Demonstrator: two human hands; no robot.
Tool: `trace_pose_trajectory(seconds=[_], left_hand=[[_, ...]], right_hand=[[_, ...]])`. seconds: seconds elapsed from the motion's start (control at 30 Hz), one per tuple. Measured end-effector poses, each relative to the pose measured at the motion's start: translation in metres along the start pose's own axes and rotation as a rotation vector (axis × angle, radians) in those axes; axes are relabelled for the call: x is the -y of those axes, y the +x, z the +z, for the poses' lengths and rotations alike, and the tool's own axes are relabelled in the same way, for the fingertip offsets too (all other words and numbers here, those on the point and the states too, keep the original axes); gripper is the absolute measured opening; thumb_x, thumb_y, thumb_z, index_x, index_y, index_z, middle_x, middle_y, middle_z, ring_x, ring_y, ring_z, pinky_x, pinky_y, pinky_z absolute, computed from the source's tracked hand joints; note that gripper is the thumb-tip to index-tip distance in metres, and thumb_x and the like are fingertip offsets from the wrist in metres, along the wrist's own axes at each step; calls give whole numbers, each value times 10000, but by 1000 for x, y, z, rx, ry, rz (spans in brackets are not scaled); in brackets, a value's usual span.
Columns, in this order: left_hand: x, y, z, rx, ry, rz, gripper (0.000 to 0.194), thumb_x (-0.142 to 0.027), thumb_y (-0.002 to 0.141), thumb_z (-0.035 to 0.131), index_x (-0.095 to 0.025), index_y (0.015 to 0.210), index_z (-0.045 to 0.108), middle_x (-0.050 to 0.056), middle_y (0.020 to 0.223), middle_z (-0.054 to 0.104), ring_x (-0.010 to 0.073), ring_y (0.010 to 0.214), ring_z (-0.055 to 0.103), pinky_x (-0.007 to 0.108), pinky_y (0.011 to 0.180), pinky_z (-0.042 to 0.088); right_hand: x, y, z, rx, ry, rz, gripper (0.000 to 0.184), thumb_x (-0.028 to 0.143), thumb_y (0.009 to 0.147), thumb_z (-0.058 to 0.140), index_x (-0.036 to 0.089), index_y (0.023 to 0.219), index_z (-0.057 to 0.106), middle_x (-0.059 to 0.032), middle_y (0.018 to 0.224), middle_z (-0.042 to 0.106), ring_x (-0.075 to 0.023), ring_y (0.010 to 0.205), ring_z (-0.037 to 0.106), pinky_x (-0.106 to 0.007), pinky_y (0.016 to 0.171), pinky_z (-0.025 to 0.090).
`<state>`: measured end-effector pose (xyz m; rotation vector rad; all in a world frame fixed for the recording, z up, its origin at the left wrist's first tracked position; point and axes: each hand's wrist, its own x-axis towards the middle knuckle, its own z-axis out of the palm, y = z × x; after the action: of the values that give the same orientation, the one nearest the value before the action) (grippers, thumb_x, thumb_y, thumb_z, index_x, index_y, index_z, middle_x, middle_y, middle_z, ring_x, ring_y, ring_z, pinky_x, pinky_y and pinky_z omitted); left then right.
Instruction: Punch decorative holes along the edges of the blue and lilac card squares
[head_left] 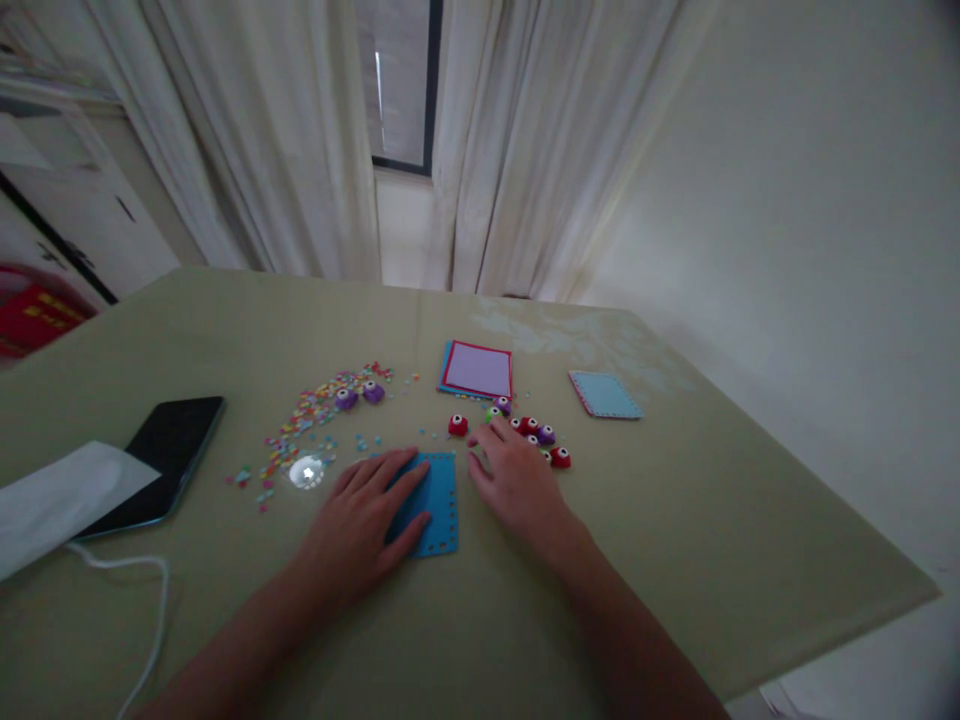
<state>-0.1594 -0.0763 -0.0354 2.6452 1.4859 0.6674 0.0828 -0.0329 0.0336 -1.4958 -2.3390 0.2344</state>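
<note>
My left hand (pixel 366 508) lies with its fingers spread on a blue card (pixel 441 505) that has small holes along its edges. The hand covers the card's left part. To the right of the card, my right hand (pixel 519 478) hovers over or rests on the table, fingers apart, beside a cluster of small one-eyed toy figures (pixel 546 436) in red, purple and green. Its fingertips are close to a green figure (pixel 492 413); whether they touch it I cannot tell. A single red figure (pixel 457 426) sits just left of those fingertips.
Colourful small pieces (pixel 307 412) lie scattered at left, with two purple figures (pixel 360 395) among them and a shiny clear round item (pixel 307 472). Behind are stacked cards (pixel 480 370); a light-blue card (pixel 606 395) lies right. A dark tablet (pixel 176 440), white paper (pixel 75 500) and white cable (pixel 161 610) occupy the left.
</note>
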Motion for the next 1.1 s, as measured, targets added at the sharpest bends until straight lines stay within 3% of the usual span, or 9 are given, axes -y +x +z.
trace_pose_trajectory(seconds=[0.13, 0.23, 0.33, 0.4, 0.5, 0.6, 0.77, 0.9, 1.1], left_hand=[[-5, 2, -4, 21, -34, -16, 551, -539, 1010, 625, -256, 1482, 622, 131, 1497, 627, 374, 1323, 584, 588, 1111, 443], [-8, 3, -9, 51, -57, -9, 526, -595, 987, 639, -245, 1375, 693, 147, 1379, 678, 389, 1265, 600, 603, 1089, 448], [-8, 3, -12, 77, -100, 57, 580, -608, 979, 650, -242, 1429, 660, 144, 1392, 680, 383, 1289, 596, 592, 1114, 439], [-6, 2, -13, 88, -128, 116, 611, -587, 978, 665, -250, 1485, 619, 131, 1468, 651, 375, 1337, 581, 583, 1149, 421], [-2, 1, -10, 92, -150, 120, 553, -548, 980, 678, -243, 1441, 650, 119, 1452, 670, 361, 1323, 602, 559, 1145, 444], [0, 0, -7, 84, -140, 89, 499, -510, 998, 665, -226, 1408, 674, 124, 1430, 688, 361, 1317, 612, 553, 1126, 476], [2, -1, -5, 64, -130, 97, 504, -463, 1033, 626, -261, 1495, 624, 104, 1514, 645, 341, 1340, 609, 538, 1121, 505], [4, -3, -4, 63, -117, 80, 487, -476, 1060, 589, -285, 1507, 614, 87, 1545, 627, 321, 1345, 608, 522, 1129, 504], [6, -3, -2, 70, -72, 54, 668, -598, 1013, 632, -255, 1577, 533, 102, 1582, 592, 334, 1374, 593, 528, 1143, 490]], right_hand=[[22, 19, 15, -40, 146, -125, 135, 151, 1021, 620, 172, 1126, 703, -92, 1111, 714, -233, 1042, 690, -337, 929, 539], [46, 54, 29, 4, 135, -223, 228, 189, 1048, 598, 170, 1252, 697, -109, 1200, 720, -232, 1128, 677, -346, 1028, 528], [67, 97, 48, 22, 33, -269, 385, 248, 1065, 600, 182, 1445, 615, -132, 1405, 665, -245, 1320, 598, -366, 1144, 473], [77, 119, 60, 49, -73, -261, 396, 275, 1092, 558, 184, 1476, 596, -147, 1490, 620, -250, 1359, 575, -386, 1166, 459], [81, 129, 70, 70, -133, -247, 358, 182, 1101, 479, 177, 1424, 634, -144, 1382, 690, -252, 1266, 634, -376, 1083, 513], [73, 112, 65, 76, -180, -230, 342, 124, 1081, 474, 185, 1353, 672, -134, 1229, 744, -262, 1158, 675, -363, 980, 545], [39, 50, 29, 109, -254, -190, 281, 77, 1063, 481, 162, 1151, 734, -139, 1076, 756, -272, 1073, 687, -365, 913, 537], [10, -2, 12, 107, -284, -91, 259, 55, 1009, 574, 169, 1179, 732, -155, 1153, 752, -298, 1128, 662, -417, 986, 530], [-8, -27, 18, 50, 110, -52, 298, 60, 973, 636, 197, 1227, 710, -96, 1207, 742, -253, 1151, 661, -386, 1032, 517]])
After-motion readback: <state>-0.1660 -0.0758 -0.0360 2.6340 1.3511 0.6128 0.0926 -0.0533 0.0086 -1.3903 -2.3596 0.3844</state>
